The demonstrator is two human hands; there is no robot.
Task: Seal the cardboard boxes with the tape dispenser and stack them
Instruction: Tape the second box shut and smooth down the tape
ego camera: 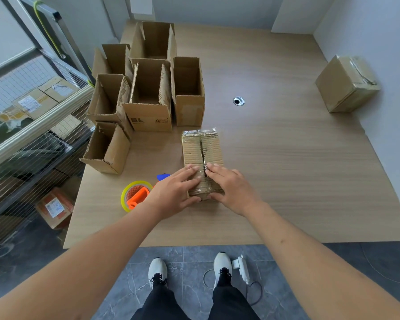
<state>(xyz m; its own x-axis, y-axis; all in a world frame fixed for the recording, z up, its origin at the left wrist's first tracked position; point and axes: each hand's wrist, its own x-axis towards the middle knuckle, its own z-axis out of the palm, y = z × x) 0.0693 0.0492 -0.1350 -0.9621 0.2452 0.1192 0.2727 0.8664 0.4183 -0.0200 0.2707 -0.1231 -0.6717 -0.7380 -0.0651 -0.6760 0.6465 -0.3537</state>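
A closed cardboard box [202, 150] lies on the wooden table [275, 158], its two top flaps meeting along a centre seam with clear tape at the far end. My left hand [174, 191] rests flat on the near left flap, fingers straight, thumb against the near side. My right hand [229, 187] lies flat on the near right flap, fingertips at the seam. The tape dispenser [136, 197], orange with a yellowish tape roll and a blue handle, lies on the table just left of my left hand, untouched.
Several open empty cardboard boxes [148, 93] stand grouped at the table's left and back. One sealed box [346, 85] sits at the far right by the wall. A round cable hole [238, 101] is mid-table. A wire shelf rack [32, 125] with parcels stands left.
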